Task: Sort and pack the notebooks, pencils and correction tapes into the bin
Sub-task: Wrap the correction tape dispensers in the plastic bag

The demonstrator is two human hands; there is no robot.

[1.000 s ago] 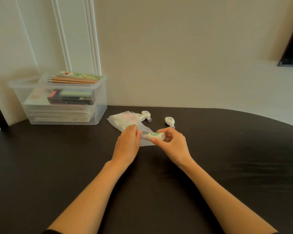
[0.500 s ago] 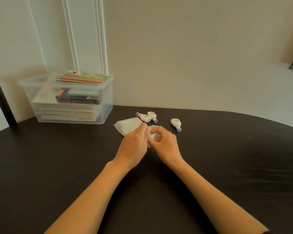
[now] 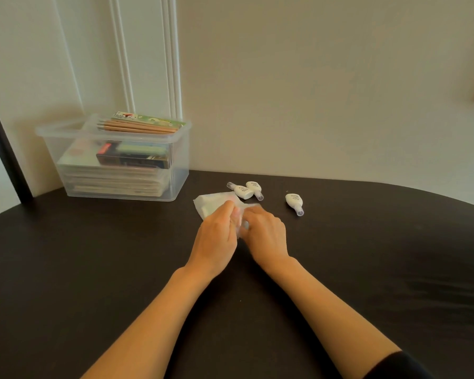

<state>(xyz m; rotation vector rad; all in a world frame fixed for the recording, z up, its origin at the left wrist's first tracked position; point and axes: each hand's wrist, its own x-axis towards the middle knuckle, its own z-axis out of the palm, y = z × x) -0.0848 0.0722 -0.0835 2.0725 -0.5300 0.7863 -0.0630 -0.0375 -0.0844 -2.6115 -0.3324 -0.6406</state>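
A translucent white plastic bag (image 3: 210, 204) lies on the dark table, just right of the clear bin (image 3: 180, 170). My left hand (image 3: 216, 237) pinches the bag's near edge. My right hand (image 3: 266, 236) is at the bag's mouth with curled fingers round a correction tape, which the hands and plastic almost hide. Beyond the bag lie two white correction tapes (image 3: 243, 191) side by side, and a third tape (image 3: 295, 202) lies alone to the right. In the bin sit a stack of notebooks (image 3: 112, 183), and pencils (image 3: 138, 127) rest across its rim.
The bin stands at the table's back left against the wall. It also holds a dark box (image 3: 133, 159) on the notebooks. The table's curved edge (image 3: 394, 187) runs along the back right. A dark post (image 3: 3, 149) stands at the far left.
My right hand has brought the green-labelled correction tape from the open table to the bag's mouth and pushed it between the hands, out of sight. My view has shifted left.
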